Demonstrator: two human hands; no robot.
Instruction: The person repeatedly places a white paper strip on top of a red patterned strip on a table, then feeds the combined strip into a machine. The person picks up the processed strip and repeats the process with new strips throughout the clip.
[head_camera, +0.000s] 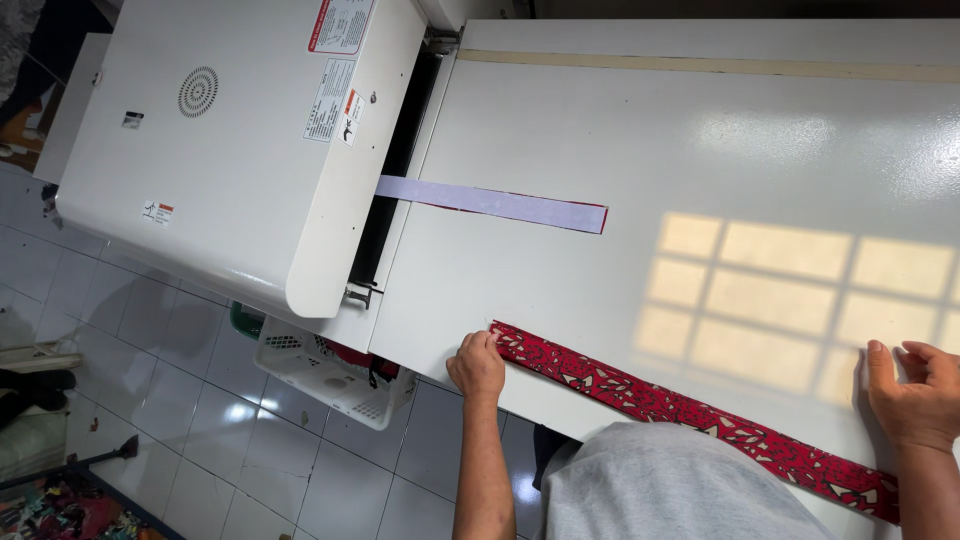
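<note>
Two hands lay a red patterned fabric strip (690, 410) flat on a glossy white bench (700, 160).

The left hand (477, 366) pinches the strip's near end, its grip closed on the cloth with fingers curled tight over the edge. The right hand (915, 390) rests on the bench beside the strip's far end, fingers loosely bent and half open, gripping nothing; whether it touches the cloth cannot be told. The strip is long, narrow and woven, red with small white and black shapes. Beyond it lies a pale lilac strip (490, 203), smooth and matte, one end entering the slot of a white, round-cornered machine (230, 150). Below the machine's edge sits a white perforated plastic basket (320, 375) on the tiled floor (250, 470).
</note>
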